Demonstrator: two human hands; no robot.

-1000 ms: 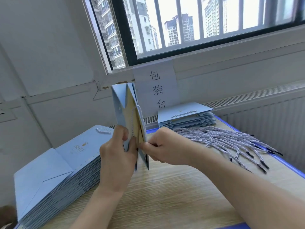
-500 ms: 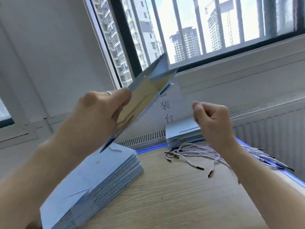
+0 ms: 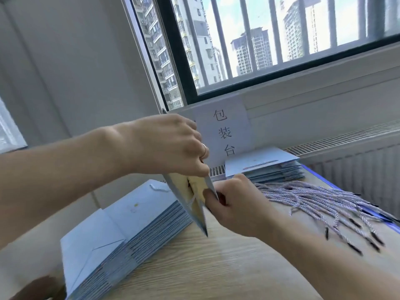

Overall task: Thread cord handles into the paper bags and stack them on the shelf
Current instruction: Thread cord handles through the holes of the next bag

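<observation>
The left hand point(image 3: 168, 146) comes in from the left and grips a pale blue paper bag point(image 3: 195, 185) from above, fingers curled over its upper part. A ring point(image 3: 203, 148) shows on one finger. The bag is held in the air above the table point(image 3: 216, 267), seen edge-on and tilted, with its lower corner pointing down toward the wood. Its mouth is slightly parted, showing a yellowish inner face.

The right hand point(image 3: 236, 204) meets the bag from the right, thumb and fingertips closed tight against its near edge – a narrow pinch. A thin pale cord point(image 3: 191, 201) runs across the inner face just beside that thumb. Whether its end is caught between the fingertips I cannot tell, as that spot is blurred.

Under the left forearm a tall stack of flat bags point(image 3: 121, 230) lies on the table's left side, and the top one has a twisted cord handle point(image 3: 158, 188). A lower stack point(image 3: 264, 167) sits at the back against the wall – just below a paper sign point(image 3: 223, 133) with three handwritten characters. To the right of the hands a loose heap of striped cords with dark tips point(image 3: 313, 200) spreads over the table. A barred window point(image 3: 281, 40) is above, with tower blocks outside.
</observation>
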